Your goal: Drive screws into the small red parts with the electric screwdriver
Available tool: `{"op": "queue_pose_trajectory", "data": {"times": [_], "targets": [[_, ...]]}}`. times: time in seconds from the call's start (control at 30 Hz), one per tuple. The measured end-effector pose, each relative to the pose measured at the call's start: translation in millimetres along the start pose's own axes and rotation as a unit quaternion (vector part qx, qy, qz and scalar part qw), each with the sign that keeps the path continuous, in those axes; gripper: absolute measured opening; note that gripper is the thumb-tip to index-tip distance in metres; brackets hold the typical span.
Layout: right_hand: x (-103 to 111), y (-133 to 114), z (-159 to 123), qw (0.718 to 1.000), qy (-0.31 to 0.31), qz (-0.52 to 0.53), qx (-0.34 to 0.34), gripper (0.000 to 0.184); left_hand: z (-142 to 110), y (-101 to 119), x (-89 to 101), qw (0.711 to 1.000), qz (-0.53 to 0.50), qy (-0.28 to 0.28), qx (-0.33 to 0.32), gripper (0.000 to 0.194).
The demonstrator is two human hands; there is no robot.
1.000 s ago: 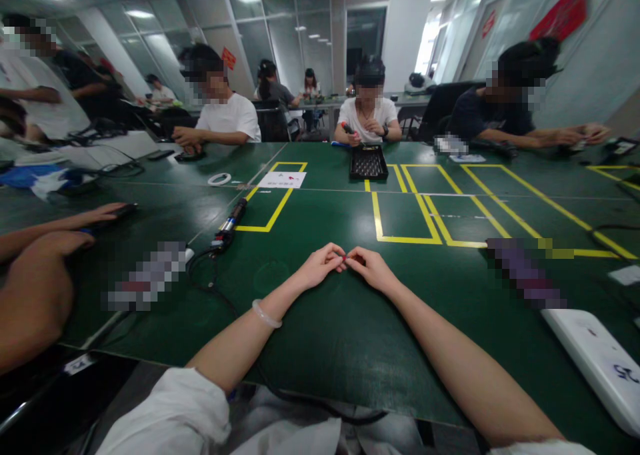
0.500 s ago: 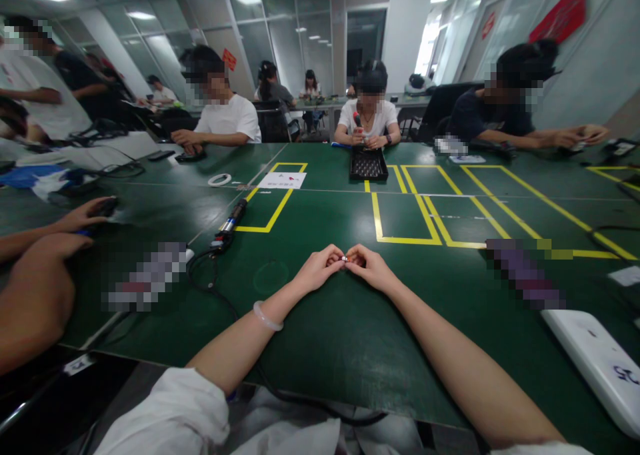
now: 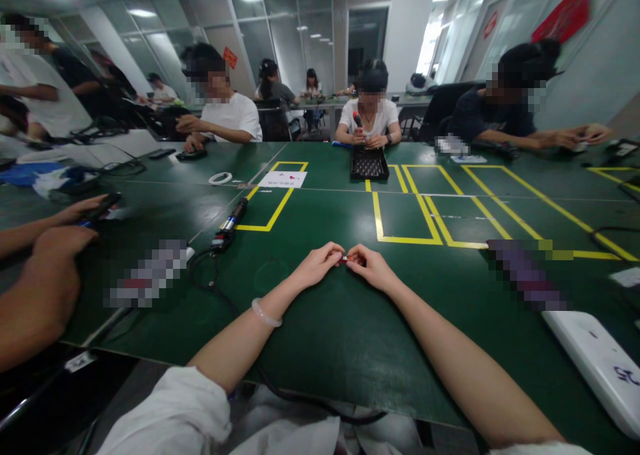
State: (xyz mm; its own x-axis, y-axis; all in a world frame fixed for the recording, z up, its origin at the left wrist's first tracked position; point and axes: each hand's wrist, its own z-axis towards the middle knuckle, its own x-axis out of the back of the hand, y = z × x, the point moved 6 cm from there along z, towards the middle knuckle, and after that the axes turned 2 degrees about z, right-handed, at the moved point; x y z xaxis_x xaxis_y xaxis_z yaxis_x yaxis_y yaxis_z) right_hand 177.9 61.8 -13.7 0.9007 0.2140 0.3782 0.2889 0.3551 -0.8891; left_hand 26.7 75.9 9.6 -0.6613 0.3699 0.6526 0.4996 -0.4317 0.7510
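Note:
A small red and white piece (image 3: 345, 259) sits between the fingertips of both my hands, just above the green table (image 3: 345, 348). It is too small and too covered by fingers to name its kind. My left hand (image 3: 323, 263) pinches it from the left, with a pale bangle (image 3: 267, 313) on that wrist. From the right, my right hand (image 3: 371, 267) closes thumb and fingers on the same piece. The two hands' fingertips nearly meet.
An electric screwdriver (image 3: 231, 223) with a black cable lies left of my hands. Yellow tape (image 3: 407, 241) marks boxes beyond them. A white power bank-like case (image 3: 590, 361) lies at right. A co-worker opposite has a black tray (image 3: 369, 165); another person's arms (image 3: 50, 261) rest at left.
My hands stay in place while the fingers shift slightly around the small piece; its red and white parts show differently. The person at left has raised a dark object from the table.

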Motion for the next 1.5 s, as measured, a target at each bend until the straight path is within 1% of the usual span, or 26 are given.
{"op": "queue_pose_trajectory", "data": {"times": [0.13,0.23,0.3,0.33,0.4,0.47,0.53,0.6,0.63,0.7,0.73,0.8,0.87,0.97,1.07,1.17,1.23,1.3,1.43,1.5], "targets": [[0.0,0.0,-0.3,1.000,-0.002,0.000,0.000,0.016,1.5,-6.0,7.9,0.999,0.019,-0.038,0.001,0.037],[0.0,-0.8,-0.9,1.000,-0.004,0.000,-0.010,0.017,-0.7,-11.3,23.7,0.996,0.051,-0.078,0.007,0.043],[-0.1,-1.6,-1.1,1.000,-0.006,0.000,-0.013,0.017,-3.8,-21.2,42.4,0.992,0.091,-0.088,0.026,0.047],[-0.1,-1.8,-1.1,1.000,-0.006,0.001,-0.014,0.017,-5.6,-28.8,54.5,0.989,0.120,-0.083,0.036,0.049],[-0.2,-1.7,-1.1,1.000,-0.007,0.003,-0.014,0.017,-10.4,-48.4,83.6,0.977,0.199,-0.054,0.057,0.052],[-0.4,-0.9,-1.2,1.000,-0.008,0.003,-0.015,0.017,-17.7,-72.4,118.9,0.950,0.295,0.008,0.097,0.054],[-0.7,0.1,-1.3,1.000,-0.010,0.003,-0.015,0.017,-29.7,-97.1,157.4,0.901,0.389,0.087,0.174,0.058],[-1.2,1.0,-1.3,1.000,-0.012,0.002,-0.016,0.018,-44.2,-117.9,189.5,0.848,0.446,0.130,0.255,0.062],[-1.4,1.3,-1.3,1.000,-0.013,0.002,-0.016,0.018,-51.0,-126.8,202.1,0.826,0.461,0.137,0.293,0.063],[-1.7,1.5,-1.2,1.000,-0.014,0.001,-0.017,0.019,-62.3,-142.7,219.8,0.797,0.470,0.119,0.361,0.064],[-1.9,1.4,-1.2,1.000,-0.015,0.001,-0.016,0.019,-66.4,-149.3,225.4,0.788,0.467,0.103,0.387,0.064],[-1.9,1.3,-1.3,1.000,-0.015,-0.001,-0.015,0.019,-71.3,-159.1,232.2,0.781,0.458,0.071,0.418,0.062],[-2.0,1.3,-1.4,1.000,-0.016,-0.002,-0.013,0.018,-72.2,-163.5,235.2,0.787,0.450,0.052,0.418,0.059],[-2.5,1.9,-1.3,1.000,-0.018,-0.009,-0.010,0.018,-70.5,-163.2,235.3,0.802,0.443,0.037,0.399,0.057],[-3.1,2.5,-0.8,1.000,-0.020,-0.012,-0.011,0.018,-68.5,-157.1,231.8,0.803,0.447,0.036,0.393,0.054],[-3.2,2.3,-0.7,1.000,-0.019,-0.015,-0.011,0.019,-64.3,-146.1,221.0,0.801,0.452,0.047,0.389,0.053],[-2.9,1.9,-0.9,1.000,-0.016,-0.016,-0.010,0.019,-59.1,-135.4,207.6,0.808,0.453,0.058,0.372,0.053],[-2.8,1.8,-1.1,1.000,-0.015,-0.016,-0.010,0.019,-52.5,-122.0,189.6,0.818,0.455,0.070,0.345,0.055],[-2.6,2.3,-1.1,1.000,-0.015,-0.017,-0.010,0.019,-36.7,-88.5,144.7,0.835,0.465,0.084,0.282,0.062],[-2.4,2.0,-1.0,1.000,-0.015,-0.021,-0.009,0.019,-28.7,-70.5,121.2,0.846,0.465,0.083,0.247,0.062]]}}
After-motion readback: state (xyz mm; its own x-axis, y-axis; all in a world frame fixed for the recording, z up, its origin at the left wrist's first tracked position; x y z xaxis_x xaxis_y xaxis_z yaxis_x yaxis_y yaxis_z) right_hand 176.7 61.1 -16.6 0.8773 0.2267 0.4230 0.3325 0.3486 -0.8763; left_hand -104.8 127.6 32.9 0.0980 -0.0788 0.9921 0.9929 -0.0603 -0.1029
